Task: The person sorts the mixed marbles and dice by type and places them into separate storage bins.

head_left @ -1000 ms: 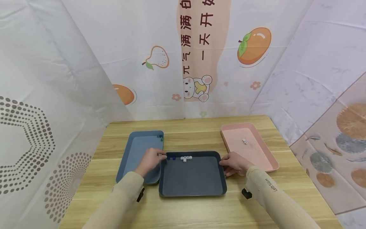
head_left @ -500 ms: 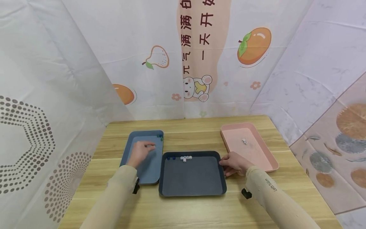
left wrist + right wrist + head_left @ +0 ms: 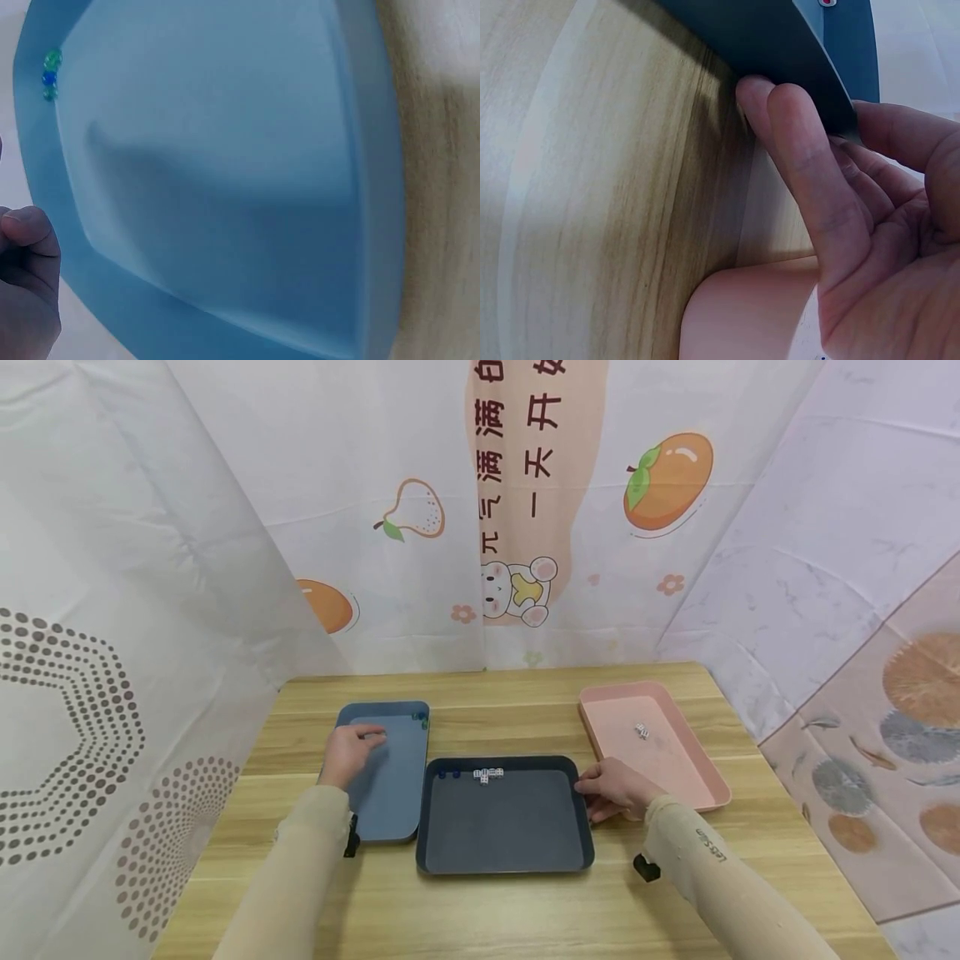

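My left hand (image 3: 352,753) is above the blue tray (image 3: 390,793), fingers loosely bent, with nothing visible in them. In the left wrist view its thumb (image 3: 30,232) shows at the left edge; most of the fingers are out of frame. With my right hand (image 3: 617,785) I grip the right rim of the dark grey tray (image 3: 506,835), thumb on one side and fingers on the other, as the right wrist view shows. Along that tray's far side lie several white dice (image 3: 487,774) and two dark blue beads (image 3: 449,774). Green and blue beads (image 3: 50,77) sit in the blue tray's corner.
A pink tray (image 3: 675,777) stands at the right, just beyond my right hand, with a few white dice (image 3: 642,732) in it. All trays rest on a wooden table (image 3: 510,918). A printed curtain (image 3: 337,443) hangs behind the table.
My left hand has moved away from the dark tray's far left corner, leftward over the blue tray. My right hand stays at the dark tray's rim.
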A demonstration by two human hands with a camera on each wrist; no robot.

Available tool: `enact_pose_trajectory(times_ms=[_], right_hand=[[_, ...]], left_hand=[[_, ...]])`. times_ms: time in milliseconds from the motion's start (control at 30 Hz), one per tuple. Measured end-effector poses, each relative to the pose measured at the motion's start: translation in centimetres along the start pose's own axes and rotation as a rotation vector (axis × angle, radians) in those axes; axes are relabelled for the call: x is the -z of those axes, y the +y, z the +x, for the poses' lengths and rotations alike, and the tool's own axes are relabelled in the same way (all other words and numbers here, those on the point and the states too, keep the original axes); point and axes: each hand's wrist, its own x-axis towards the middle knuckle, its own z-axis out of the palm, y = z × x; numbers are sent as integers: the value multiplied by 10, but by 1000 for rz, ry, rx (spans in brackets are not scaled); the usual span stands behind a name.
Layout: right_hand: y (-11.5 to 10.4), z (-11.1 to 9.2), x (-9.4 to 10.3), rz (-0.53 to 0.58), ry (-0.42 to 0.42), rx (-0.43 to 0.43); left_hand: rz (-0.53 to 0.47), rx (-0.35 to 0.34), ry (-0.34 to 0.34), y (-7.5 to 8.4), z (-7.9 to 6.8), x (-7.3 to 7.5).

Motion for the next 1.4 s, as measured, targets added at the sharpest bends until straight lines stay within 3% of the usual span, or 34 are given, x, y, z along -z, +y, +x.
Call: enact_pose_trajectory(times_ms=[200, 633, 1000, 1400], right_hand=[[0, 0, 0, 8, -4, 3], [0, -1, 0, 7, -26, 6], [1, 0, 0, 23, -21, -3], [0, -2, 0, 11, -32, 8]], left_hand=[[-24, 55, 46, -8, 4, 1], [-38, 95, 123, -21, 4, -4], [-39, 186, 139, -28, 2, -10], [-60, 191, 144, -29, 4, -17]])
